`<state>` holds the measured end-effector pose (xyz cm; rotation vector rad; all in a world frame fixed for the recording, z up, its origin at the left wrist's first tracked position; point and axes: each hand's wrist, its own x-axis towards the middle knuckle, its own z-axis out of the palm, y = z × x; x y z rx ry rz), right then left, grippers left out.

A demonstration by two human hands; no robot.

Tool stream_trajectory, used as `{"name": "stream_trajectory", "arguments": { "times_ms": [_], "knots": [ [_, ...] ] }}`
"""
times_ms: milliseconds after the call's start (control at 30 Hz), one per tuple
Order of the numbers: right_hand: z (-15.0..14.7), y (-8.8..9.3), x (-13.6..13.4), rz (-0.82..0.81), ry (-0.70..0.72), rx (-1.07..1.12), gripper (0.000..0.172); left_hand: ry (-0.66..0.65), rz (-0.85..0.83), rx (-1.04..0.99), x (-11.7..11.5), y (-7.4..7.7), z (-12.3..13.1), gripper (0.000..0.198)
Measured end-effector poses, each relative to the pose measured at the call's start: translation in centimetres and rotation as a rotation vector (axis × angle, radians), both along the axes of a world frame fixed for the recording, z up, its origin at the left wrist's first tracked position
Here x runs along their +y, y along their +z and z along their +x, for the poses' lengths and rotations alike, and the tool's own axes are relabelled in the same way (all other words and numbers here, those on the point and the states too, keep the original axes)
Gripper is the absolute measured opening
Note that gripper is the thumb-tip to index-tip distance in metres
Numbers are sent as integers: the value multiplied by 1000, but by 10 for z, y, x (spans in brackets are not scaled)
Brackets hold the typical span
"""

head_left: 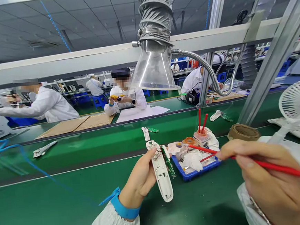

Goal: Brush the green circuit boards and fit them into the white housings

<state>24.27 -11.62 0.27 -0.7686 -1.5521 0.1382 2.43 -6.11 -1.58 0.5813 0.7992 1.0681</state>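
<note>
Blur is softening the right hand (272, 182), which is pinching a red stick (287, 170) running out of frame; thumb uppermost, the left hand (141, 177) is clasping a white housing (161, 172) above the green bench (56, 213), most fingers hiding beneath it.

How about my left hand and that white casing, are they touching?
Touching: the head view shows the left hand holding the white casing, thumb against its upper part.
</note>
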Motion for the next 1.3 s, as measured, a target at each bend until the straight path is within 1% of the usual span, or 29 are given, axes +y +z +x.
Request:
{"name": "stream_trajectory", "arguments": {
  "times_ms": [67, 167, 267, 333, 400, 500, 633, 700, 800, 867, 1000, 1067, 1200, 1300],
  "knots": [
    [-6, 1, 8, -67, -6, -133, 13, 0, 18, 1, -1, -1, 0, 18],
    [-18, -1, 20, -181, 82, -317, 20, -21, 99, 48, -6, -2, 0, 21],
    [-32, -7, 26, -323, 137, -467, 24, -51, 183, 105, -13, 0, 2, 26],
    [-41, -10, 27, -365, 121, -555, 22, -56, 211, 146, -20, 3, 3, 28],
    [-47, -13, 27, -394, 67, -618, 16, -65, 225, 180, -25, 6, 4, 29],
    [-50, -14, 27, -467, 18, -709, 9, -72, 274, 233, -29, 9, 5, 36],
    [-47, -13, 28, -510, -2, -807, 18, -13, 347, 311, -26, 8, 4, 42],
    [-45, -11, 28, -521, -25, -824, 18, 18, 359, 303, -23, 5, 3, 39],
    [-42, -8, 31, -605, -10, -810, 21, 42, 387, 301, -18, 1, 3, 31],
    [-39, -6, 34, -680, 67, -763, 24, 32, 410, 314, -15, 0, 3, 28],
    [-32, -4, 41, -797, 322, -662, 32, -22, 450, 362, -12, -2, 3, 27],
    [-28, -3, 44, -856, 418, -617, 33, -34, 468, 381, -10, -3, 2, 27],
    [-24, -1, 44, -944, 510, -536, 30, -61, 446, 389, -9, -6, 1, 32],
    [-25, -1, 42, -941, 520, -527, 31, -97, 414, 390, -11, -5, 1, 47]
  ]
}}
